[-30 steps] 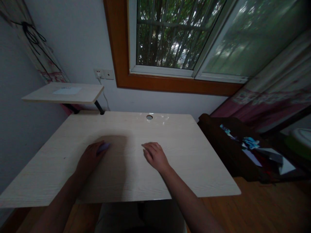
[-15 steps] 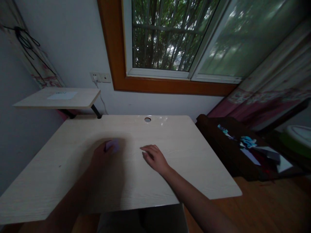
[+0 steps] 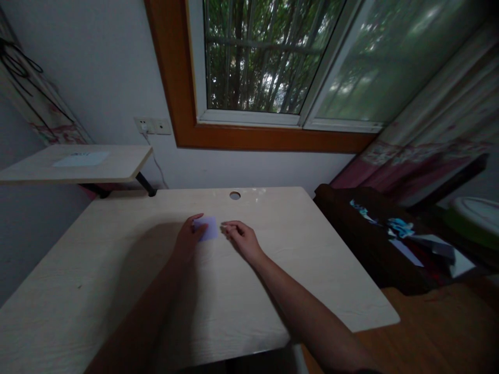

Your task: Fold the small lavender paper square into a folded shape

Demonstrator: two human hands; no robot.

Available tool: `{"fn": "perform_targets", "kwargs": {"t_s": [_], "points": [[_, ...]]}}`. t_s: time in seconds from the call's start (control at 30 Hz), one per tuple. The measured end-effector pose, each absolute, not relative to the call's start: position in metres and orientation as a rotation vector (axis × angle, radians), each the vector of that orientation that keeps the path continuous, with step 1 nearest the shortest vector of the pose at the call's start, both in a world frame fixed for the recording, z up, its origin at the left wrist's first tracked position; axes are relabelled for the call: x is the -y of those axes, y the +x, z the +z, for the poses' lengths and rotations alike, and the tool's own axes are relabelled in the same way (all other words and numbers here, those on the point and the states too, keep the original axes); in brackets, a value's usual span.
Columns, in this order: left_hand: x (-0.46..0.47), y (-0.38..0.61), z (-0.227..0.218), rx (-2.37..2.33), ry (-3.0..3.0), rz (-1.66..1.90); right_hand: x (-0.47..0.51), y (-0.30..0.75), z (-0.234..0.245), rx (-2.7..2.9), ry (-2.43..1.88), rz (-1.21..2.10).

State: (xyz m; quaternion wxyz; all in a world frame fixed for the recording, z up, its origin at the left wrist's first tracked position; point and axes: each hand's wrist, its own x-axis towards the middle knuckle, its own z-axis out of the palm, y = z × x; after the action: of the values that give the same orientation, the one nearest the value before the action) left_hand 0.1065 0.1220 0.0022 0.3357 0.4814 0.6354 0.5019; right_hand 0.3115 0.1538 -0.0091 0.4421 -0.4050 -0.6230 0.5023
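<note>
Under the grip [image 3: 189, 236] spreads a pale wood-grain desk [image 3: 296, 280] with a round cable hole [image 3: 235, 196] beyond and right of it. Far left of the grip, a raised shelf [image 3: 127, 165] stands on black supports. Beyond the desk, a whitish wall [image 3: 218, 170] carries a double socket [image 3: 153, 126] and an orange-brown framed sliding window [image 3: 252, 117], foliage outside. Well right of the grip are a floral curtain [image 3: 440, 122], dark-brown furniture [image 3: 339, 223] and, nearer the viewer, wooden flooring [image 3: 440, 332]. Dim daylight leaves a soft shadow [image 3: 134, 270] left of the grip.
</note>
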Motion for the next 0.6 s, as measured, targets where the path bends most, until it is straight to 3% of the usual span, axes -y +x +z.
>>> {"fn": "perform_targets", "kwargs": {"t_s": [0.6], "points": [[-0.123,0.099,0.000,-1.434,1.138,1.241,-0.169,0.301,-0.027,1.605,-0.835,1.180]]}}
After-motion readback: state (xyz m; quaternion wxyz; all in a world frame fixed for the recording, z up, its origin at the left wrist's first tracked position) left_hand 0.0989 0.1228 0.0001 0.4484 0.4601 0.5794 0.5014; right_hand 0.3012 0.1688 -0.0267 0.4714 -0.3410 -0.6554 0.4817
